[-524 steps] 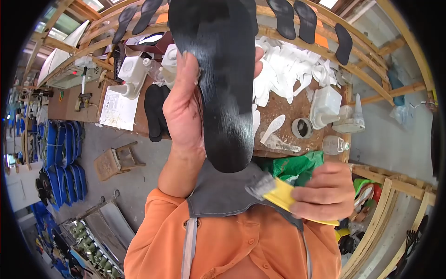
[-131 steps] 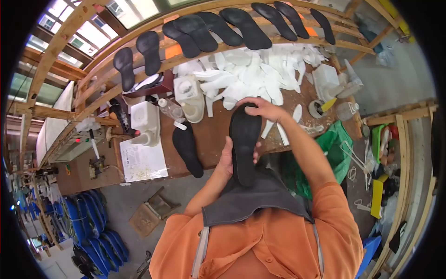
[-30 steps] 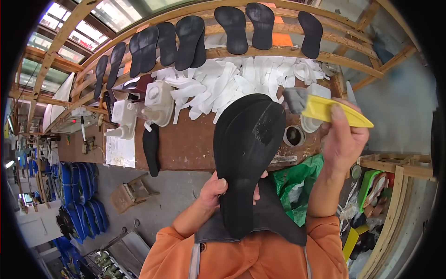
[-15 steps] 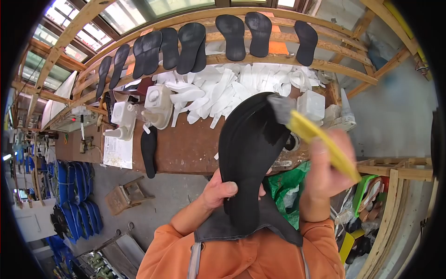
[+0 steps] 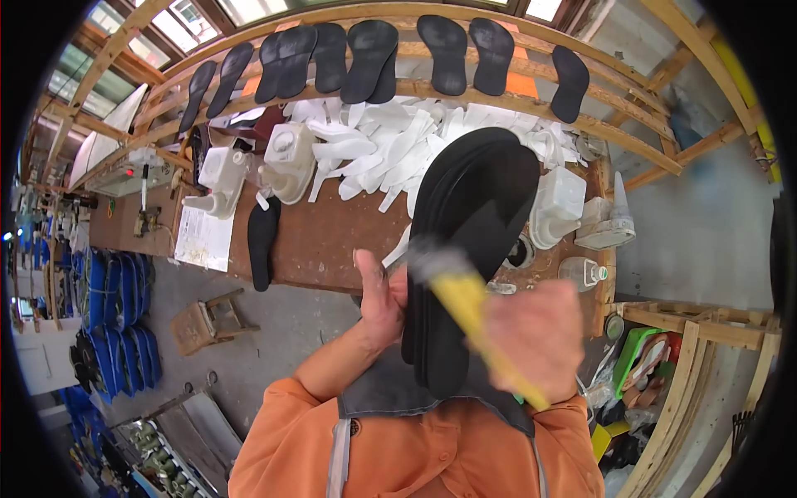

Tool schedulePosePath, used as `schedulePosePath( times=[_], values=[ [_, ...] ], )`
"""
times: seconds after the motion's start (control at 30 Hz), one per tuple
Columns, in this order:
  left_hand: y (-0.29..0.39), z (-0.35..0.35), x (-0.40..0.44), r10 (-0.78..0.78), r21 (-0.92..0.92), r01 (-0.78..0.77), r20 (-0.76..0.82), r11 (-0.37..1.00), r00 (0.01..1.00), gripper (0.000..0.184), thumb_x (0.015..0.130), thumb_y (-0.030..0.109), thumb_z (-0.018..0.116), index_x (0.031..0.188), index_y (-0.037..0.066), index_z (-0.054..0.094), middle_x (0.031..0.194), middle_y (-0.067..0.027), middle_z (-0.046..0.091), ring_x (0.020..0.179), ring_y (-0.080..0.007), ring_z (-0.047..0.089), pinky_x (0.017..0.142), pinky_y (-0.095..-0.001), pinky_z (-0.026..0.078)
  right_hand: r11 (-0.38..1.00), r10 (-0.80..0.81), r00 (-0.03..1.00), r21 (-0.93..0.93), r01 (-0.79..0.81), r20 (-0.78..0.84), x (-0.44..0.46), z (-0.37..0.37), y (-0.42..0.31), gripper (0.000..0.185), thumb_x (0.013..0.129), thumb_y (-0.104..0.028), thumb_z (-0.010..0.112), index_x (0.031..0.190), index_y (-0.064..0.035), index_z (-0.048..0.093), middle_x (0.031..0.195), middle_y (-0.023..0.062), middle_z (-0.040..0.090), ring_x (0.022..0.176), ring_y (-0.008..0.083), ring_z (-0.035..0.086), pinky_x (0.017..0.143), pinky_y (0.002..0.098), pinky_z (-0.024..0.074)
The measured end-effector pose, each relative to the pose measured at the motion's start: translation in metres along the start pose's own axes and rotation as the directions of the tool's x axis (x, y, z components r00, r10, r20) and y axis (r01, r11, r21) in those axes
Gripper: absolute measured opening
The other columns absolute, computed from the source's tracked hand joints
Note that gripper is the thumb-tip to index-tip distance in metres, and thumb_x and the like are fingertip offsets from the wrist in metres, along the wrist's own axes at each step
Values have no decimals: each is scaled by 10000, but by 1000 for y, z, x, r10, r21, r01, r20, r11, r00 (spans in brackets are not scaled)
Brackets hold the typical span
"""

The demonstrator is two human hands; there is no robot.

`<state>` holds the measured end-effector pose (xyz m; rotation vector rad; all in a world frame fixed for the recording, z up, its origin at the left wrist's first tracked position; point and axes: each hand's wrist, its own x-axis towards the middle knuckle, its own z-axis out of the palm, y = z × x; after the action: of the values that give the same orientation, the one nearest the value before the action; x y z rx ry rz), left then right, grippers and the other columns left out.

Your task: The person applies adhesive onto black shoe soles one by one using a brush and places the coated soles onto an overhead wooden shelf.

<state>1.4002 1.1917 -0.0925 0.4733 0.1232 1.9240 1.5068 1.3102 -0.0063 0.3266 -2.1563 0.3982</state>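
Observation:
A stack of black insoles [image 5: 490,187] stands upright in front of my chest, its wide end up. My left hand [image 5: 383,299] supports the stack from its left side, thumb raised and the other fingers mostly hidden behind it. Closed round a yellow-handled brush [image 5: 465,303], my right hand [image 5: 535,336] is blurred by motion. The brush's grey bristles lie across the middle of the stack's front. Behind the stack, at its right edge, a small cup of dark liquid [image 5: 520,251] is partly hidden.
Black insoles [image 5: 371,58] line a wooden rack [image 5: 531,98] above the brown table [image 5: 324,249]. White cut pieces [image 5: 390,158] are heaped beneath it. White containers [image 5: 290,158] stand on both sides, with one black insole [image 5: 263,241] at the left. A stool [image 5: 203,324] is below left.
My right hand has brought the brush down and left, from the stack's upper right to its middle. The stack now sits higher in view, and my left thumb has come off its front.

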Motion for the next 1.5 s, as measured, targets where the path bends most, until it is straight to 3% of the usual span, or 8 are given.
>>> schedulePosePath(
  times=[0.17, 0.33, 0.47, 0.67, 0.8, 1.0, 1.13, 1.5],
  values=[
    [2, 5, 3, 91, -196, -97, -38, 976, 995, 977, 808, 802, 138, 1337, 27, 409, 1242, -120, 554, 1052, -210, 579, 927, -304, 431, 976, 85, 989, 210, -58, -120, -16, 8, 0, 155, 670, 2, 663, 823, -18, 654, 835, 115, 662, 671, 170, 533, 621, 301, 409],
    [14, 22, 12, 25, 138, 51, -501, 989, 865, 1032, 749, 858, 215, 1396, 68, 361, 1234, -151, 558, 938, -278, 615, 822, -344, 486, 975, 203, 979, 91, -201, -11, -10, -4, -6, 106, 746, -113, 692, 841, -63, 690, 864, 81, 672, 632, 161, 550, 583, 257, 409],
    [26, 7, 15, -9, 171, 10, -10, 985, 1000, 830, 885, 703, 221, 1366, 42, 363, 1264, -139, 530, 997, -267, 605, 862, -418, 492, 957, 229, 973, 190, -219, -36, -10, -7, -16, 84, 768, -120, 679, 829, -64, 693, 845, 76, 674, 614, 157, 544, 574, 260, 409],
    [28, 9, 12, 83, 188, -70, -63, 980, 995, 692, 938, 563, 341, 1362, 16, 341, 1247, -152, 532, 967, -272, 616, 798, -432, 524, 949, 46, 988, 315, 3, -149, -24, -1, -16, 76, 765, -107, 678, 827, -68, 697, 827, 64, 674, 607, 143, 532, 565, 255, 405],
    [38, 18, 18, 178, 316, -138, -101, 939, 979, 573, 954, 434, 408, 1313, -12, 387, 1177, -156, 572, 913, -259, 636, 751, -385, 546, 900, -94, 994, 431, 61, 56, -18, -11, -19, 86, 758, -103, 682, 838, -80, 706, 836, 53, 677, 599, 121, 518, 551, 250, 395],
    [42, 24, 23, 224, 361, -134, -219, 923, 950, 506, 949, 388, 421, 1235, -27, 464, 1043, -151, 633, 775, -256, 661, 668, -326, 548, 939, 61, 998, 340, -54, -9, -16, 3, -7, 57, 768, -102, 665, 815, -90, 696, 813, 71, 672, 581, 136, 531, 532, 272, 383],
    [50, 22, 24, 208, 337, -109, -276, 935, 938, 473, 938, 373, 438, 1191, -21, 505, 943, -150, 664, 684, -254, 665, 603, -303, 528, 886, -139, 985, 457, 77, 103, -28, -10, -15, 62, 776, -88, 659, 824, -91, 698, 822, 69, 674, 570, 127, 518, 530, 270, 375],
    [58, 28, 27, 275, 317, -178, -293, 932, 916, 479, 910, 399, 450, 1146, -10, 533, 867, -157, 670, 652, -265, 660, 519, -308, 510, 835, -182, 981, 537, 122, 61, -22, -27, 8, 52, 776, -72, 659, 803, -101, 693, 808, 52, 672, 552, 119, 478, 496, 251, 343]
  ],
)
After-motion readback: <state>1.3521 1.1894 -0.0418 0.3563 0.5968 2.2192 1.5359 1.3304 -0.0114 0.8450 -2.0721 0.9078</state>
